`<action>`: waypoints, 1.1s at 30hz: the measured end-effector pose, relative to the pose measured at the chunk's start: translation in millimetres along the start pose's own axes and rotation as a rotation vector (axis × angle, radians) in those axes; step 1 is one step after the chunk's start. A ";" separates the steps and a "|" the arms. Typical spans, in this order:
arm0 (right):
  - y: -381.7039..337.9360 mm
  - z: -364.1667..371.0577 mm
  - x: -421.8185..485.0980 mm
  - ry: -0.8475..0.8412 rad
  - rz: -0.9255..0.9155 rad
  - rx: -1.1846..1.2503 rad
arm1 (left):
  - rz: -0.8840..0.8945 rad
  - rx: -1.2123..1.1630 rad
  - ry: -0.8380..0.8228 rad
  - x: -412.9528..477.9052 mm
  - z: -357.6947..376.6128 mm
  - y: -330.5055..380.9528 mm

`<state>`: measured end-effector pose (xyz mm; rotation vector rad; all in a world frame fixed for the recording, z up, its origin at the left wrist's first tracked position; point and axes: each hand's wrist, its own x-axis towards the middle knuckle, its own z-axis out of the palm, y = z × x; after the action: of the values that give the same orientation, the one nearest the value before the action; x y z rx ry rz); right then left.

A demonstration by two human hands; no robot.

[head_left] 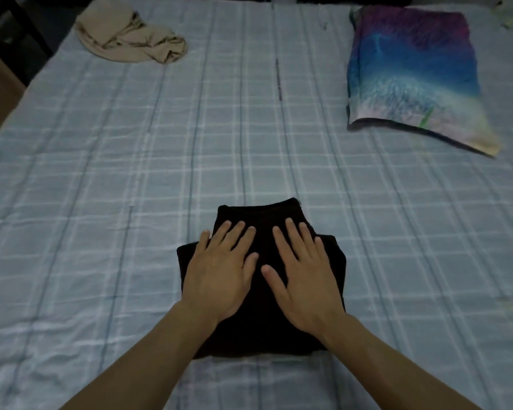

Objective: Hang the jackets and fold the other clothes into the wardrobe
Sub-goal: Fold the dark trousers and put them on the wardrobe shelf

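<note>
- Presently, both hands are laid flat on the folded black garment [261, 216], which lies on the bed at six o'clock in the view. The left hand [219, 270] and the right hand [302, 276] rest side by side, fingers straight and slightly spread, with nothing gripped.
- The step in hand is judged to be the pressing flat of a finished fold.
- Pressure is best spread through the palms and swept outward toward nine and three o'clock, so that the layers are settled and not dragged askew.
- The narrower upper layer at the bundle's twelve o'clock should be squared with the wider layer beneath before anything is lifted.
- The checked bedsheet [131, 173] is wrinkled, so the bundle is better scooped from below than slid.
- A multicoloured pillow [412, 72] is seen at two o'clock, well apart.
- A crumpled beige garment [131, 34] lies far off at eleven o'clock, not yet folded. The wardrobe is not in view.
</note>
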<state>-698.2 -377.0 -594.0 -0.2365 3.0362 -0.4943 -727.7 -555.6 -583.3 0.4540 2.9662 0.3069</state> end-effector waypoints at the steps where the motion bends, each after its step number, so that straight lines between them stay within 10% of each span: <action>1: 3.2 4.4 2.6 -0.012 0.005 -0.017 | -0.008 -0.009 -0.007 1.7 4.7 -1.7; 24: 25.4 44.2 37.1 -0.026 0.065 -0.168 | -0.048 -0.225 0.036 31.3 40.3 -12.9; 29: 23.6 31.2 30.3 -0.069 0.049 -0.155 | 0.196 -0.129 0.189 -27.3 11.5 6.3; 33: 13.7 13.1 22.9 -0.130 0.054 -0.196 | 0.267 -0.049 -0.007 -78.9 15.3 -2.7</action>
<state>-721.7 -371.9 -611.5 -0.1867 2.9538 -0.1693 -651.4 -579.5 -591.4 0.8444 2.8827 0.4026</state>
